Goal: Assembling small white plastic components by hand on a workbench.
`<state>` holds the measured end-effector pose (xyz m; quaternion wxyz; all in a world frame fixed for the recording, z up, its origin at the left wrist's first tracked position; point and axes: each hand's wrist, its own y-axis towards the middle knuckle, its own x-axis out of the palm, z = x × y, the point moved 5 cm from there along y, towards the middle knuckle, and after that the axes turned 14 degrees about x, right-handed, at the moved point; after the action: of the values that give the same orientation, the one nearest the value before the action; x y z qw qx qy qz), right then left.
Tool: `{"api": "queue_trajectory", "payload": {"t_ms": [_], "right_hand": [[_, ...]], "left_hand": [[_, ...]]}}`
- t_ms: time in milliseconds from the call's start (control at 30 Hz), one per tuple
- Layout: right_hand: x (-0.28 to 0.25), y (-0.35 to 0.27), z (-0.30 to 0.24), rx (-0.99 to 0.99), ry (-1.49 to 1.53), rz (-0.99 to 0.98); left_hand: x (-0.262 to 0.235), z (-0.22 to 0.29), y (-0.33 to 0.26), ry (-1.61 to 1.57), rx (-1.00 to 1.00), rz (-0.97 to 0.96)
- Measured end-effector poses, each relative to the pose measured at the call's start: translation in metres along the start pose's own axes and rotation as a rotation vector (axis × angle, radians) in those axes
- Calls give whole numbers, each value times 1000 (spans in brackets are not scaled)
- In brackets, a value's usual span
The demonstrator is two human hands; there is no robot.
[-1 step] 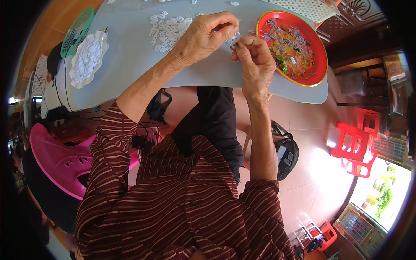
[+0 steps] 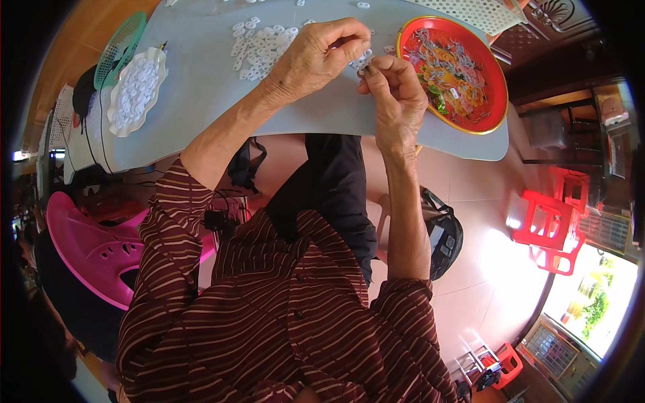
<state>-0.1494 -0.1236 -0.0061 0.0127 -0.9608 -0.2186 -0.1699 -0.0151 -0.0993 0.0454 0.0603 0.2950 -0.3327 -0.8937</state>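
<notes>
Over the grey table [image 2: 201, 101], my left hand [image 2: 321, 57] is closed, its thumb and index finger pinched together; anything between them is too small to make out. My right hand [image 2: 398, 87] faces it close by, also in a pinch, with a small dark spot at its fingertips that I cannot identify. Small white oval plastic pieces [image 2: 360, 60] with holes lie between the two hands. A larger loose heap of the same white pieces [image 2: 262, 50] spreads beyond my left wrist. Right of my right hand sits a red round tray [image 2: 494, 101] with a gold rim, holding many thin silvery metal pieces [image 2: 447, 57].
At the table's left stands a white scalloped dish [image 2: 161, 74] full of white pieces, beside a green mesh basket [image 2: 138, 30]. A white perforated basket [image 2: 474, 12] is at the far right. Below are a pink chair [image 2: 87, 248], a black bag [image 2: 443, 235] and red stools [image 2: 547, 218].
</notes>
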Motion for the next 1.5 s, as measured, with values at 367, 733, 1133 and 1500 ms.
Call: {"api": "queue_trajectory", "payload": {"t_ms": [367, 733, 1133, 1500], "right_hand": [[-1, 0, -1, 7, 22, 27], [-1, 1, -1, -10, 77, 13], [1, -3, -6, 12, -25, 22], [11, -5, 5, -26, -154, -97]], "left_hand": [[2, -4, 1, -52, -2, -38], [9, -1, 2, -70, -26, -77], [11, -2, -14, -105, -127, -121], [4, 0, -28, -164, -202, -150]]}}
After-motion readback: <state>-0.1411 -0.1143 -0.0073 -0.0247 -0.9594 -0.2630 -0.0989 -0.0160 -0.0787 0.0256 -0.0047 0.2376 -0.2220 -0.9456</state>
